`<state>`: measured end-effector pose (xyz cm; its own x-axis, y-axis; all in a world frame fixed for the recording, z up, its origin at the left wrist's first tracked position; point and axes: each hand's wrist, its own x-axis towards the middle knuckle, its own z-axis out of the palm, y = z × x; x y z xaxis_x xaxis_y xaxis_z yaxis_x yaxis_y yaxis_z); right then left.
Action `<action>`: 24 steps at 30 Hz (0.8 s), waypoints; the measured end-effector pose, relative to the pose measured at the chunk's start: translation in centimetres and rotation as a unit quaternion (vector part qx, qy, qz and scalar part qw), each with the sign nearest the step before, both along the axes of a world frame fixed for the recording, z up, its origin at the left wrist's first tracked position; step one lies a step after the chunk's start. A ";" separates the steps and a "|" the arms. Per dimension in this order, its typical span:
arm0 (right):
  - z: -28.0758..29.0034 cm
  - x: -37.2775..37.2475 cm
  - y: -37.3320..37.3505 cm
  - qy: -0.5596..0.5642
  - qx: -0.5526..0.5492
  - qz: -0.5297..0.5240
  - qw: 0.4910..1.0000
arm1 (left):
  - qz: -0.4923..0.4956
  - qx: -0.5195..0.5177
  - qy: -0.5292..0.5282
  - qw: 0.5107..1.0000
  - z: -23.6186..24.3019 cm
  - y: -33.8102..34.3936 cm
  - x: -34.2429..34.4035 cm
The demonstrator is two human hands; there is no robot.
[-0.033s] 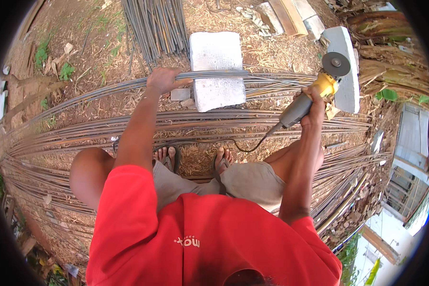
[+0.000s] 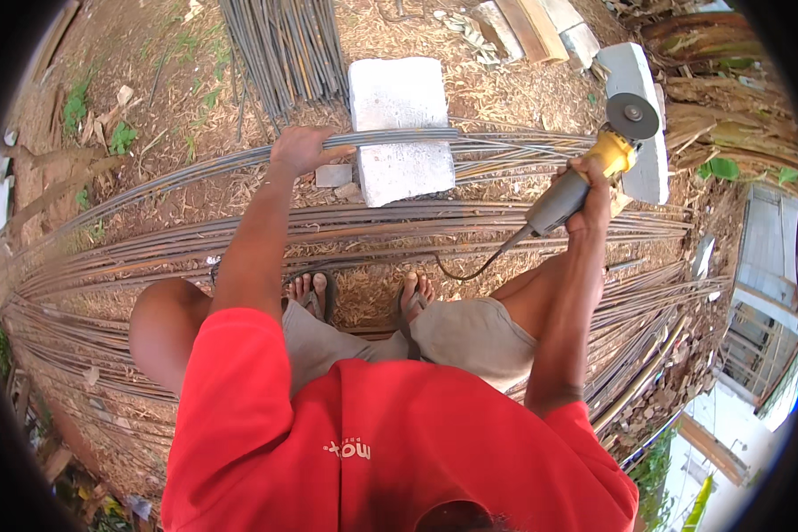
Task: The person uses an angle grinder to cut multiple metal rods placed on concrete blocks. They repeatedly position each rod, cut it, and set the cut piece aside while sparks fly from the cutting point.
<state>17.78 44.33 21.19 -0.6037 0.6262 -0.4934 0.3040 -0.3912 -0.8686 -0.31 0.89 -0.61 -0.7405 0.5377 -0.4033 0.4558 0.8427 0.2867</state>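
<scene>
Relative to the white block [image 2: 403, 177], the angle grinder [image 2: 559, 200] has been shifted slightly farther right since the earlier frame, its body gripped in the closed right hand [image 2: 595, 195]. Just left of the block, the rods [image 2: 408, 136] laid across it are still clasped by the left hand [image 2: 301, 149].

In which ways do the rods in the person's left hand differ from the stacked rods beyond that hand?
The held rods lie crosswise over the white block, while the stacked rods run up the picture. The held rods form a narrow bundle; the stacked rods spread much wider. The held rods look bluish grey, the stacked rods darker with brown patches. Both are groups of thin rods.
</scene>
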 end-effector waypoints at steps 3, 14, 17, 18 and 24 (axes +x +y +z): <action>2.9 1.3 1.6 0.064 -0.027 -0.006 0.998 | 0.008 -0.004 -0.027 1.000 0.2 0.4 -0.8; 0.4 3.8 3.0 0.145 -0.134 -0.059 0.978 | -0.008 0.093 0.387 0.917 1.7 -0.9 1.7; 0.3 2.8 3.1 0.154 -0.157 -0.074 0.973 | 0.116 0.089 -0.124 0.981 8.7 -0.9 0.4; 0.3 2.4 3.1 0.157 -0.160 -0.070 0.972 | 0.092 0.085 -0.160 0.979 11.5 -0.3 0.5; -0.4 0.0 2.7 0.184 -0.190 -0.058 0.963 | -0.100 0.352 -0.399 0.841 28.2 4.1 11.9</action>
<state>17.81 47.05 20.81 -0.7181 0.5170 -0.4658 -0.0630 -0.7149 -0.6964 11.55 5.02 27.55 -0.2519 0.9323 -0.2595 -0.0064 0.2666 0.9638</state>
